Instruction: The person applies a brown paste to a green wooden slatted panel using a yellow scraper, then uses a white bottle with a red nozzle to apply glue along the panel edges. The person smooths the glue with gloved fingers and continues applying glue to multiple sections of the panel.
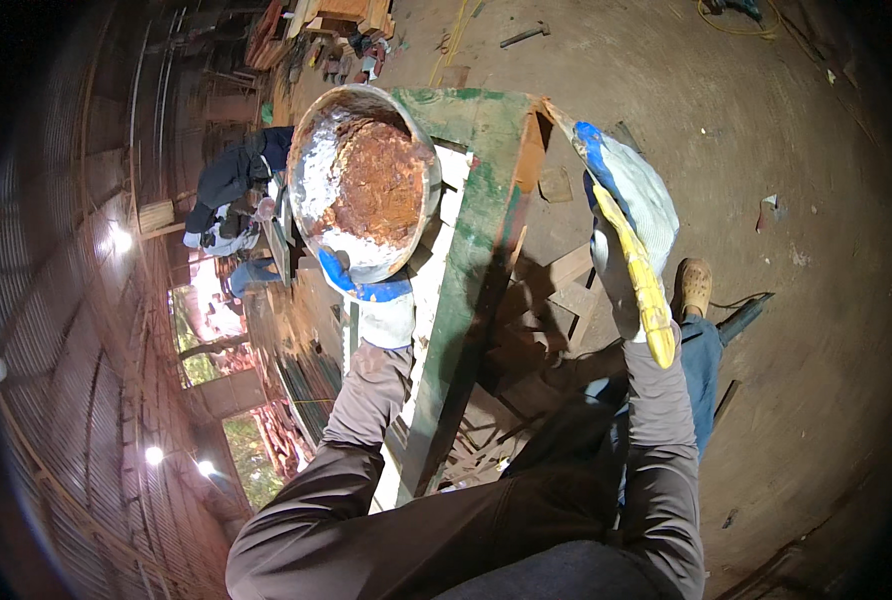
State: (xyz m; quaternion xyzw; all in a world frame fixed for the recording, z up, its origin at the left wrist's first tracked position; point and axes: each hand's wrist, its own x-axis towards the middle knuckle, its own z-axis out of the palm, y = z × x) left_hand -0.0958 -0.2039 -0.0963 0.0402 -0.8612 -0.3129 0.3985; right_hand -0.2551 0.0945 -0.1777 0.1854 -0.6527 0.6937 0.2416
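Observation:
My left hand (384,312), in a white glove with blue-coated fingers, grips a round metal bowl (431,190) from below. Reddish-brown paste (376,190) fills much of it, and whitish residue coats the inner wall. My right hand (638,200), gloved the same way, is closed around a tool with a yellow handle (646,290), which looks like a putty knife. Its narrow tip reaches the far right corner of a green-painted wooden frame (476,210); whether they touch, I cannot tell. Bare orange-brown wood shows at that corner.
Wood offcuts (571,268) lie on the floor beneath the frame. A hammer (524,36) rests on the ground farther off. Another person in dark clothing (234,180) is at the left beyond the bowl. A tan shoe (695,285) stands beside my right forearm.

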